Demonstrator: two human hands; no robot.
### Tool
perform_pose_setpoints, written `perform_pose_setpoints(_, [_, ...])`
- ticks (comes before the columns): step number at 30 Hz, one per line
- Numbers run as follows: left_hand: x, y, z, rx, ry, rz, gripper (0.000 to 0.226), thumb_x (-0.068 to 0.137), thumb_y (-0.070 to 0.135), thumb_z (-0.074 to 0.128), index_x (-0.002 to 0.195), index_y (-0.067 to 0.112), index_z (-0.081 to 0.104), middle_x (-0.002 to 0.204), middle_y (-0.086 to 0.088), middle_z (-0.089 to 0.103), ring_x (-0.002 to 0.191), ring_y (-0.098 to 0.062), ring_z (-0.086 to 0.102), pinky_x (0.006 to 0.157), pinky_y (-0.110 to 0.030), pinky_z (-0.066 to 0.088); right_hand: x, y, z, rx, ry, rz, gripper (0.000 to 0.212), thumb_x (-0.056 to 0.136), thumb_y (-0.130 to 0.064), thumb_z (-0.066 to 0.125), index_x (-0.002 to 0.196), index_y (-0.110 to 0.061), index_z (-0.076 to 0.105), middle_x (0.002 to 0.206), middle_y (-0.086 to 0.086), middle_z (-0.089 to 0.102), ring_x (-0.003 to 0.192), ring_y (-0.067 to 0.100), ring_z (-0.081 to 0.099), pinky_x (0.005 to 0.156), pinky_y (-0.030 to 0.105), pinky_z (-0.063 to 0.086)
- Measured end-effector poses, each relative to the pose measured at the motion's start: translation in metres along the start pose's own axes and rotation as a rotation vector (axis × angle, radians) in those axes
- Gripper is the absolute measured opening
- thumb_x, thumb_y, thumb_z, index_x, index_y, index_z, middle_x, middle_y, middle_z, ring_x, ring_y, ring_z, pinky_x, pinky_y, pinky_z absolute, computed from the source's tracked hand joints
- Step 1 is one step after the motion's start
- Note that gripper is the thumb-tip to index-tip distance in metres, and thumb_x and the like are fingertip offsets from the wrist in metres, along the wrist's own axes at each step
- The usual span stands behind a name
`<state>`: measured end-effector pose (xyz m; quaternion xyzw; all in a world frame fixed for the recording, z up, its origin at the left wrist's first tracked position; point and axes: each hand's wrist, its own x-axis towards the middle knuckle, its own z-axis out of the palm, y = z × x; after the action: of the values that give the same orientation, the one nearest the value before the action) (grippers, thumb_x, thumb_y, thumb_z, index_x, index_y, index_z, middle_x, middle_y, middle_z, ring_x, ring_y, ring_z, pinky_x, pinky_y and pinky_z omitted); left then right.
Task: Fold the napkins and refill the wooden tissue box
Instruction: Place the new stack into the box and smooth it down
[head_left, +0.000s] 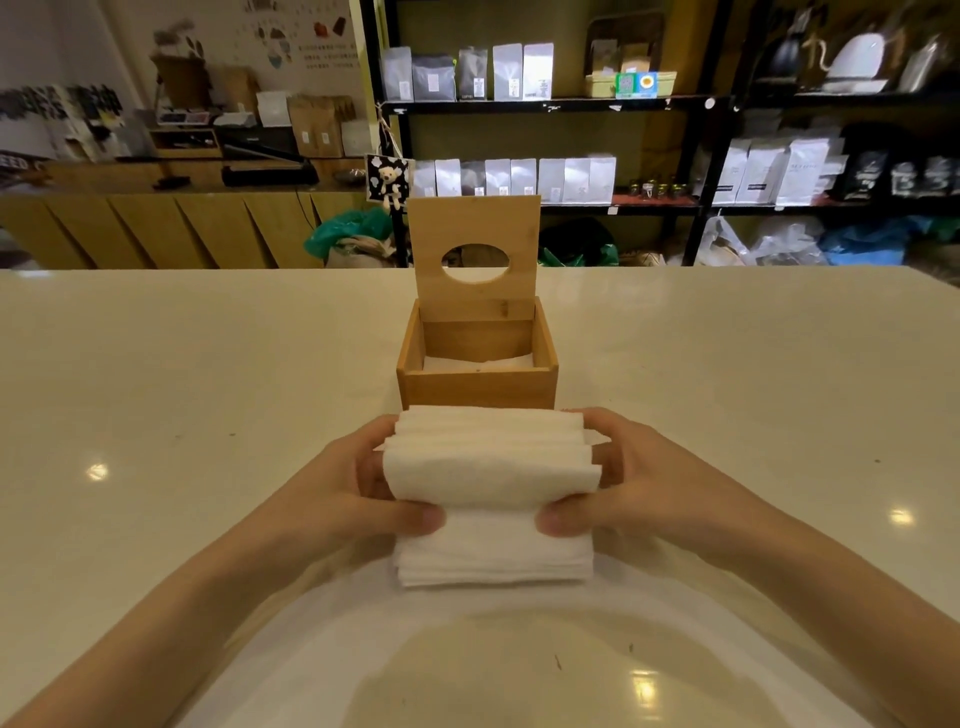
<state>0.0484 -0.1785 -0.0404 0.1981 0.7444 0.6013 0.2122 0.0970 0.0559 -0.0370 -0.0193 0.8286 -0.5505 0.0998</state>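
While folded, napkins (491, 478) before box (477, 387).

Two bare forearms entered from the lower corners of the frame, one from the lower left and one from the lower right, narrowing toward the wrists near the centre. No sleeve, cuff or glove covered either arm as far as the frame edges showed. The left hand (358, 493) and the right hand (639, 483) carried no ring, watch, band or bracelet that could be made out. The thumbnails, visible just below centre, were short, rounded and unpainted. The other fingers were slim; their nails were hidden.
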Motion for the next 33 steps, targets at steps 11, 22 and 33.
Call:
perform_pose_setpoints(11, [0.000,0.036,-0.008,-0.204,0.055,0.082,0.070,0.024,0.032,0.092,0.091,0.021,0.075,0.096,-0.006,0.076,0.090,-0.018,0.071,0.065,-0.018,0.055,-0.001,-0.034,-0.014,0.026,0.066,-0.332,0.042,0.066,-0.015,0.079,0.092,-0.046,0.069,0.096,-0.020,0.073,0.092,0.004,0.067,0.085,0.021,0.053])
perform_pose_setpoints(22, [0.047,0.075,-0.027,-0.099,0.269,-0.048,0.032,0.062,0.030,0.066,0.089,0.015,0.073,0.087,-0.001,0.077,0.083,-0.017,0.072,0.072,-0.027,0.056,0.056,-0.057,-0.050,0.119,0.065,-0.219,0.035,0.067,-0.013,0.076,0.097,-0.029,0.067,0.088,-0.011,0.076,0.084,0.004,0.071,0.074,0.017,0.055])
perform_pose_setpoints(33, [0.091,0.074,-0.044,0.128,0.347,-0.201,0.017,0.070,0.026,0.072,0.070,0.009,0.077,0.122,0.007,0.054,0.115,-0.019,0.045,0.099,-0.039,0.030,0.104,-0.061,-0.056,-0.073,0.164,-0.036,0.018,0.081,-0.039,0.062,0.063,-0.033,0.061,0.088,-0.016,0.061,0.082,-0.003,0.057,0.064,0.013,0.038])
